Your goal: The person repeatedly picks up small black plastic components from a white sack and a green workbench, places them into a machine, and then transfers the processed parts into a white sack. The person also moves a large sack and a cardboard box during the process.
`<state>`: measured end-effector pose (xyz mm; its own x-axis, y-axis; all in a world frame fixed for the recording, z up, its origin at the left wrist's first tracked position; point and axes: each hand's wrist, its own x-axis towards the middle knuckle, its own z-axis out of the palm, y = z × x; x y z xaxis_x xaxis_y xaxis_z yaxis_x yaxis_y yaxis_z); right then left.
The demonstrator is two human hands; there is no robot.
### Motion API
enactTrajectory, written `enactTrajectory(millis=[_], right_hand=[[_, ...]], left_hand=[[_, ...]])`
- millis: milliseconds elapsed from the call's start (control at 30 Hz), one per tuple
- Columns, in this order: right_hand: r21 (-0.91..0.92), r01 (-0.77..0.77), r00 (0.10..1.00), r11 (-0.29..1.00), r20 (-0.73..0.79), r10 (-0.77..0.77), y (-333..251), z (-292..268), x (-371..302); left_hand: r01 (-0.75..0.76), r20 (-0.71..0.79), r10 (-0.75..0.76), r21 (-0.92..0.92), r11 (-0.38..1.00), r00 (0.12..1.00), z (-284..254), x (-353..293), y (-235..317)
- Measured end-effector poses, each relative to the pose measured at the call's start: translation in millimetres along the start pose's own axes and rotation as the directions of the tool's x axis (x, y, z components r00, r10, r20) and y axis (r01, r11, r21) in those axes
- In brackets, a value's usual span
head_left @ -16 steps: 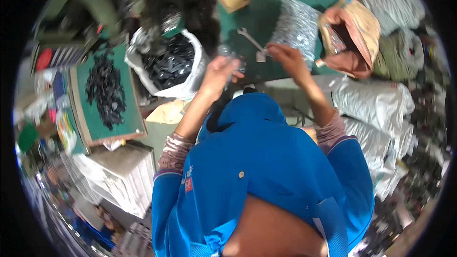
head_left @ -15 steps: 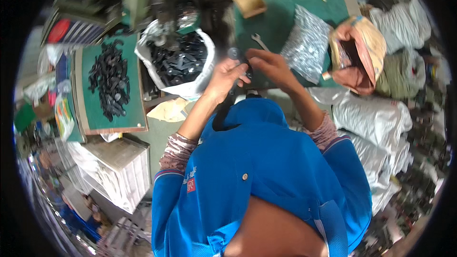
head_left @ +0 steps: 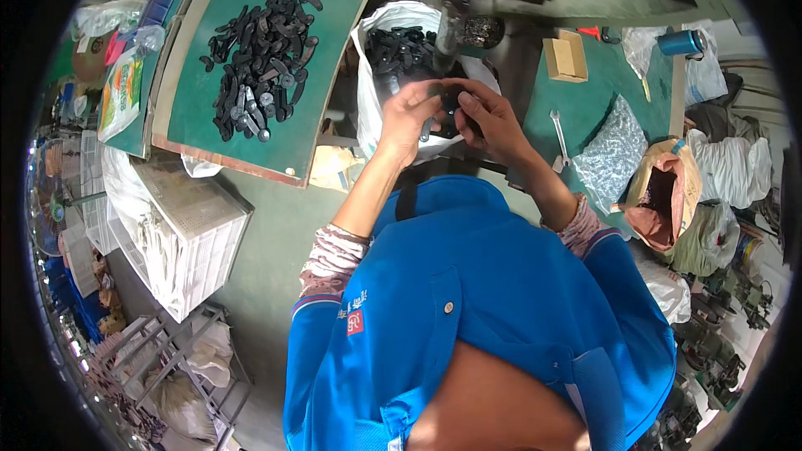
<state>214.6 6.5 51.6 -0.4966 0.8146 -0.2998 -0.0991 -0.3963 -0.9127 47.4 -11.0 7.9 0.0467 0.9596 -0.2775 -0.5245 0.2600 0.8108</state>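
My left hand (head_left: pixel 404 124) and my right hand (head_left: pixel 496 124) meet in front of me, above the near edge of a white sack (head_left: pixel 368 104). Between the fingertips is a small black part (head_left: pixel 451 100) with a rounded end, gripped by the right thumb and fingers. The left hand is also closed, with a dark, narrow piece (head_left: pixel 426 128) sticking out below its fingers. Whether this is one part or two I cannot tell. Many similar black pieces (head_left: pixel 399 48) fill the sack behind my hands.
On the left green table (head_left: pixel 188 108) lies a heap of black parts (head_left: pixel 263 67). A machine (head_left: pixel 451 29) stands behind the sack. On the right table are a cardboard box (head_left: pixel 565 57), a wrench (head_left: pixel 560 135) and a clear bag of small parts (head_left: pixel 612 150). An open sack (head_left: pixel 664 192) stands beside it.
The view has swung left, bringing more of the left table in. My hands are now over the white sack rather than right of it, and the right fingers have closed on the black part.
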Motion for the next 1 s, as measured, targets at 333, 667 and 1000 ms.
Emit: enactTrajectory(millis=[333,667,1000], right_hand=[[-0.259,0.356,0.788,0.898,-0.433,-0.438,41.5,25.9,26.2],[-0.245,0.379,0.77,0.892,-0.451,-0.451,-34.0,13.9,53.0],[-0.237,0.143,0.88,0.961,-0.415,-0.233,-42.0,-1.8,58.6]], left_hand=[[0.039,0.163,-0.03,-0.057,0.998,0.986,-2.2,13.9,16.8],[-0.137,0.163,0.125,0.061,0.989,0.979,29.9,62.7,76.4],[-0.079,0.118,0.057,0.199,0.977,0.991,21.3,86.8,66.6]])
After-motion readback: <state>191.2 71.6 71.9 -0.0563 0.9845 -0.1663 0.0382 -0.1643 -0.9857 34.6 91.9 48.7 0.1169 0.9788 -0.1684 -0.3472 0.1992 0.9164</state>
